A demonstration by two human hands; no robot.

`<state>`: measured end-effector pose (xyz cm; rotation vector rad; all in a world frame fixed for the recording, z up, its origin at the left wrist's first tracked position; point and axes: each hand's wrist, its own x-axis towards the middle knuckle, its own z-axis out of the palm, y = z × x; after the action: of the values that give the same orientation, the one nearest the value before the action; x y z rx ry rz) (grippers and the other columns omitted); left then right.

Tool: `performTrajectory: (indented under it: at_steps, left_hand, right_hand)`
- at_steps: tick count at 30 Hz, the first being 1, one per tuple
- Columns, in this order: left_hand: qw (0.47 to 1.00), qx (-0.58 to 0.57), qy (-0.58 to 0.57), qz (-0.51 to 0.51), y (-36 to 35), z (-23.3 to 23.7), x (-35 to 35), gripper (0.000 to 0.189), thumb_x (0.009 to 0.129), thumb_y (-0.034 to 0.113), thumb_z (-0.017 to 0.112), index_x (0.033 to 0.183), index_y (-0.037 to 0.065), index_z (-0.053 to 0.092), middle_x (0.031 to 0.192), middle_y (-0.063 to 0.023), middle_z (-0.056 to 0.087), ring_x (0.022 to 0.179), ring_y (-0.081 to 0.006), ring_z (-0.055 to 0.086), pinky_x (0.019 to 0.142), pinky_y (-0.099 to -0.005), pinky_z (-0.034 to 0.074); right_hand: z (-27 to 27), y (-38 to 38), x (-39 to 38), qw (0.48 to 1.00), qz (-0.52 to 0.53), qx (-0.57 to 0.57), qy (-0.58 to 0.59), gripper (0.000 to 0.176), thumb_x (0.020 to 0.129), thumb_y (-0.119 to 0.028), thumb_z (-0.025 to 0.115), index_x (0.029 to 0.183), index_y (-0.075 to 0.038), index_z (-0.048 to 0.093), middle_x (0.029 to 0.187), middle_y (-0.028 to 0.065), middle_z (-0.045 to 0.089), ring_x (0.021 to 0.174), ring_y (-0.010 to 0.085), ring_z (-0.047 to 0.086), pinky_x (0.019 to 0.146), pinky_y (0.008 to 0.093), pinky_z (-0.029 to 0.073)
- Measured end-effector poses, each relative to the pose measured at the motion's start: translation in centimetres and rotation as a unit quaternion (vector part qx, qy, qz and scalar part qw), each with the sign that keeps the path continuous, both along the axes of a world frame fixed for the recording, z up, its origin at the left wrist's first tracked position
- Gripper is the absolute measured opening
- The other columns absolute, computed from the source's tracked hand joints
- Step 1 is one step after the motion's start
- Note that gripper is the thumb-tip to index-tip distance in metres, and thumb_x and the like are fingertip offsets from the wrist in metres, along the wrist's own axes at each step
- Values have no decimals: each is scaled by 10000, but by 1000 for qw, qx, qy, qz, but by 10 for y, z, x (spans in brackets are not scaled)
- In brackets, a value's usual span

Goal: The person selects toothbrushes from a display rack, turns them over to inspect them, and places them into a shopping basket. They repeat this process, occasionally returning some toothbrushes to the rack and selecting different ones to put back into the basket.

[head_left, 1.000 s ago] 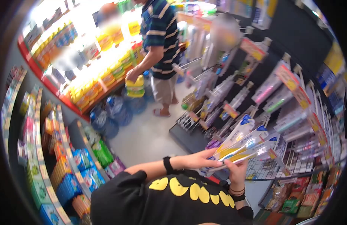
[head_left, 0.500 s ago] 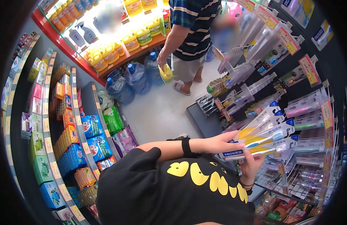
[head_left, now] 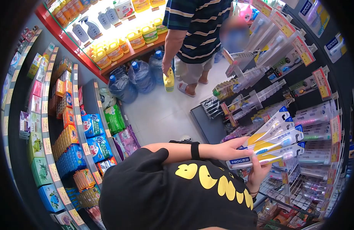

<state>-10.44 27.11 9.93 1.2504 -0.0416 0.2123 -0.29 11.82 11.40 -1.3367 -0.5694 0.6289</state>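
Observation:
Both hands hold a fanned bunch of packaged toothbrushes (head_left: 274,140), in clear and yellow packs with blue ends. My left hand (head_left: 232,148), with a black band at the wrist, is closed on the near end of the packs, thumb on top. My right hand (head_left: 258,170) grips the lower side of the bunch from below, its thumb and finger against the nearest pack. The packs' far ends point right, towards hanging toothbrush packs (head_left: 315,134) on a rack.
A person in a striped shirt (head_left: 200,30) stands ahead, a yellow bottle (head_left: 169,81) in one hand. Large water jugs (head_left: 140,76) stand on the floor (head_left: 158,119) by the lit detergent shelves (head_left: 131,50). Shelves with boxed and bagged goods (head_left: 71,161) line the left.
The view has shifted slightly, and the toothbrush bunch sits a little farther right and lower. Both hands keep their hold. The other person still has the yellow bottle.

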Motion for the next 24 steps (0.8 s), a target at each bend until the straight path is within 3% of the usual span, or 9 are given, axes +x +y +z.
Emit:
performTrajectory:
  at_steps: [8, 14, 16, 17, 19, 20, 21, 24]
  left_hand:
    - [1000, -20, -9, 4, 3, -5, -2, 523, 929, 337, 500, 1276, -26, 352, 1196, -112, 464, 1108, -136, 418, 951, -288, 351]
    - [1000, 3, -5, 28, 7, -4, -8, 506, 899, 240, 568, 1289, 0, 352, 1168, -63, 492, 1077, -123, 453, 932, -287, 379]
    - [998, -35, 4, 50, 5, 0, -8, 447, 883, 211, 594, 1233, 0, 412, 1175, -65, 501, 1086, -122, 450, 939, -287, 376]
    - [998, -25, 53, 37, 8, -2, -10, 436, 877, 180, 601, 1225, 0, 413, 1178, -65, 504, 1075, -123, 464, 937, -288, 380]
    - [995, -39, 47, 82, 8, -11, -8, 444, 870, 132, 598, 1245, 6, 397, 1171, -68, 509, 1064, -128, 481, 931, -288, 386]
    - [992, -60, 46, 96, 9, -6, -9, 445, 866, 98, 590, 1251, 9, 388, 1177, -72, 505, 1061, -130, 483, 931, -290, 386]
    - [986, -127, 51, 100, 10, -3, -11, 439, 864, 64, 574, 1255, 9, 381, 1182, -75, 501, 1059, -129, 484, 931, -292, 387]
    - [976, -159, 14, 146, 14, 7, -9, 378, 881, 87, 534, 1221, 18, 382, 1132, -87, 520, 1011, -157, 519, 896, -301, 416]
  right_hand:
    - [-12, 6, -9, 997, -49, 17, -52, 554, 758, -4, 637, 1239, 22, 364, 1186, 147, 470, 1069, 215, 498, 935, 346, 394]
    - [-17, 13, -14, 992, -66, 28, -101, 532, 756, 1, 644, 1209, 15, 365, 1158, 142, 482, 1058, 206, 505, 917, 337, 407]
    - [6, 21, -13, 991, -30, 23, -131, 533, 761, -11, 648, 1204, 11, 352, 1107, 118, 513, 997, 189, 539, 879, 325, 439]
    - [18, 26, -13, 987, -24, 10, -159, 513, 755, -27, 662, 1185, 9, 385, 1097, 112, 530, 979, 178, 552, 849, 317, 459]
    - [36, 33, -7, 987, 13, 20, -161, 409, 746, -98, 694, 1097, 5, 513, 1013, 87, 608, 886, 154, 597, 797, 303, 480]
    - [49, 34, 0, 963, 45, -21, -264, 400, 748, -124, 699, 1089, 4, 533, 998, 80, 621, 868, 148, 603, 789, 296, 480]
    - [48, 34, 6, 965, 51, -21, -255, 417, 761, -146, 701, 1107, 8, 526, 997, 77, 621, 875, 148, 602, 789, 291, 476]
    - [73, 44, 16, 984, 17, 68, -165, 310, 821, -141, 653, 1062, 10, 531, 964, 83, 629, 865, 158, 611, 800, 295, 474]
